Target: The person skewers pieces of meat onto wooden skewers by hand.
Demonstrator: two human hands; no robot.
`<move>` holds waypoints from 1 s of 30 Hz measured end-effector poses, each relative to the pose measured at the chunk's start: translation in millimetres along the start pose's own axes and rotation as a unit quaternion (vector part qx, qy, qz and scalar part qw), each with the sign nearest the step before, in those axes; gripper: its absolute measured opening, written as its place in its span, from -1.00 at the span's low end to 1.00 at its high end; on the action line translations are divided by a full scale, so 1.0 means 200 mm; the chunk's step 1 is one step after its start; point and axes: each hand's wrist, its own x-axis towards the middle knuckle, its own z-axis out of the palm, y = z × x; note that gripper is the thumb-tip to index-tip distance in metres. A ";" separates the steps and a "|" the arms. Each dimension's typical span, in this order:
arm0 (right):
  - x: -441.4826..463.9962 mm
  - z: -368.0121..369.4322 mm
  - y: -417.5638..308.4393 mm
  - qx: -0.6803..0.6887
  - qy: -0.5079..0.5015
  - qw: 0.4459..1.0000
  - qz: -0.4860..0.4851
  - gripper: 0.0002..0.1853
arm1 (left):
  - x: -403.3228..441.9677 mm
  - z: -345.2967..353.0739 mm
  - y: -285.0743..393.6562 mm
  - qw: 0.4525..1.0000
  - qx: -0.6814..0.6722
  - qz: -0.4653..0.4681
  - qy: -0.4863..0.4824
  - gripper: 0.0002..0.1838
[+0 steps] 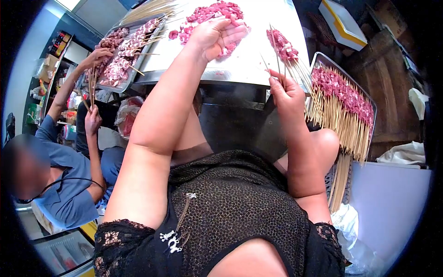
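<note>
My left hand [219, 38] is turned palm up with its fingers stretched out, over the near side of a pile of raw pink meat pieces [217, 11] on the white table [184, 64]. I see nothing clearly held in it. My right hand [289, 94] is closed around a few thin bamboo skewers [278, 55] that point up and away from me. Just beyond that hand, several meat skewers [282, 45] lie at the table's right edge, their meat ends on the tabletop.
At right a metal tray [374, 108] holds rows of meat skewers. Another tray [124, 87] with threaded meat lies at the table's left. A co-worker's hand [93, 121] there grips bare skewers; the other hand [98, 58] touches meat. Loose skewers [152, 10] lie at the back.
</note>
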 end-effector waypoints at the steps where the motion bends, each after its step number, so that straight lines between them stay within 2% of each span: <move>1: 0.00 0.00 0.00 0.021 0.005 1.000 0.003 -0.77 | 0.00 0.00 0.00 1.000 -0.018 -0.005 -0.006 -0.82; 4: 0.00 0.02 -0.01 0.006 0.000 1.000 0.002 -0.77 | -0.02 0.01 -0.01 0.998 -0.037 -0.025 -0.033 -0.78; 7: 0.01 0.02 0.03 -0.006 -0.002 1.000 -0.010 -0.77 | -0.03 0.02 -0.04 0.999 0.024 0.009 -0.026 -0.75; 20: 0.00 0.02 -0.02 -0.020 -0.002 1.000 -0.010 -0.77 | -0.05 0.06 -0.01 1.000 0.002 0.021 -0.001 -0.74; 22: 0.00 0.02 -0.02 -0.041 0.002 0.999 -0.015 -0.77 | -0.05 0.05 -0.01 0.999 0.024 0.027 -0.007 -0.83; 30: 0.01 0.00 -0.01 -0.066 0.003 0.998 -0.022 -0.77 | -0.05 0.04 -0.03 0.998 0.052 0.023 -0.013 -0.80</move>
